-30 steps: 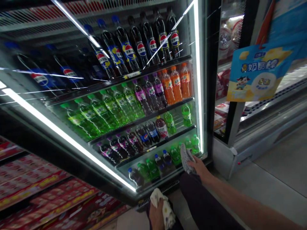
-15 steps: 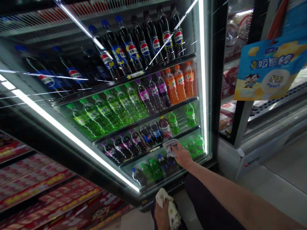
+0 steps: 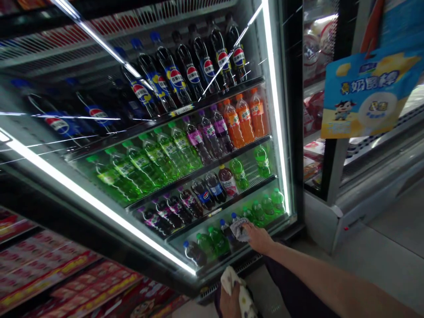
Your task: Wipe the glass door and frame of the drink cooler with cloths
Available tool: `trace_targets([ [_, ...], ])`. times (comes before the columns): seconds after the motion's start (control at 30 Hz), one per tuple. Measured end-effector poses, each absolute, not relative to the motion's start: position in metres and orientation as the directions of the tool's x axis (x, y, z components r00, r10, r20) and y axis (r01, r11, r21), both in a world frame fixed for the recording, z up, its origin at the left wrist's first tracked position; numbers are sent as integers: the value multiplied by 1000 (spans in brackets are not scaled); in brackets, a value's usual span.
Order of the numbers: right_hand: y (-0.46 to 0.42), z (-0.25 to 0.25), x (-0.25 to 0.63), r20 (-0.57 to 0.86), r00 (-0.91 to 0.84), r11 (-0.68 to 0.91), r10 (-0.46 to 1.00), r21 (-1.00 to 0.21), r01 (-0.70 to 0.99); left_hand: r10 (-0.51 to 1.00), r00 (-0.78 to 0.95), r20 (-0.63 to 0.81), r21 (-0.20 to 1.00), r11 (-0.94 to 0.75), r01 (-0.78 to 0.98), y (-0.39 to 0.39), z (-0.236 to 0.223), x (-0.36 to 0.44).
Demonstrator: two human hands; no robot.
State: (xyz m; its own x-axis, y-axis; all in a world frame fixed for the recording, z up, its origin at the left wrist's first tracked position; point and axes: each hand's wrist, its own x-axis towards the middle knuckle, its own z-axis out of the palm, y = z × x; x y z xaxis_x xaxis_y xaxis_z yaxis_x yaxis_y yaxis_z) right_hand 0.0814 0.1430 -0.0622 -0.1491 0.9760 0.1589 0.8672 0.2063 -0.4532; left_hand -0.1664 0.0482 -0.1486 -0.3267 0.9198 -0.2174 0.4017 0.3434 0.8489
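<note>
My right hand (image 3: pixel 257 237) presses a grey patterned cloth (image 3: pixel 239 228) against the lower glass of a lit drinks fridge door (image 3: pixel 185 176), in front of the bottom shelf's green and dark bottles (image 3: pixel 212 240). Its fingers are closed on the cloth. My left hand (image 3: pixel 230 304) rests low by my knee at the bottom edge, gripping a white cloth with yellow spots (image 3: pixel 239 291). Behind the glass stand rows of cola bottles (image 3: pixel 185 75), green soda bottles (image 3: pixel 149 159) and orange bottles (image 3: pixel 243 117).
A blue and yellow hanging sign (image 3: pixel 367 92) is at the right, over an open chiller cabinet (image 3: pixel 357 176). Red packaged goods (image 3: pixel 66 278) fill low shelves at the left. Grey tiled floor (image 3: pixel 394 260) lies to the right of the fridge.
My right hand with the grey cloth moved up and left across the glass, then came down to the bottom shelf level. My left hand stayed low with the white cloth.
</note>
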Motion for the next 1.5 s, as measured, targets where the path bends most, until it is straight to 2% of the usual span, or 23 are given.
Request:
trace_targets([
  [0.07, 144, -46, 83, 246, -130, 238, 961, -484, 842, 928, -298, -224, 866, 330, 376, 48, -144, -164],
  [0.17, 149, -20, 86, 303, -50, 189, 952, -452, 872, 927, -288, -239, 887, 329, 323, 48, -137, -160],
  [0.3, 152, -9, 86, 215, -17, 99, 976, -380, 920, 912, -322, -254, 889, 351, 294, 47, -135, -157],
  [0.5, 152, -8, 83, 155, 13, 45, 988, -363, 931, 922, -295, -250, 876, 345, 336, 43, -131, -162],
  [0.63, 152, 0, 83, 147, 2, 49, 989, -346, 937, 920, -328, -216, 857, 340, 387, 43, -133, -166],
  [0.93, 149, -1, 87, 149, -18, 67, 989, -328, 942, 921, -305, -241, 874, 343, 344, 39, -128, -162],
  [1.17, 149, 9, 90, 145, -40, 83, 989, -310, 947, 915, -331, -229, 853, 353, 384, 39, -125, -161],
  [1.5, 148, 8, 92, 127, -47, 82, 991, -291, 953, 932, -299, -207, 868, 315, 383, 40, -142, -168],
])
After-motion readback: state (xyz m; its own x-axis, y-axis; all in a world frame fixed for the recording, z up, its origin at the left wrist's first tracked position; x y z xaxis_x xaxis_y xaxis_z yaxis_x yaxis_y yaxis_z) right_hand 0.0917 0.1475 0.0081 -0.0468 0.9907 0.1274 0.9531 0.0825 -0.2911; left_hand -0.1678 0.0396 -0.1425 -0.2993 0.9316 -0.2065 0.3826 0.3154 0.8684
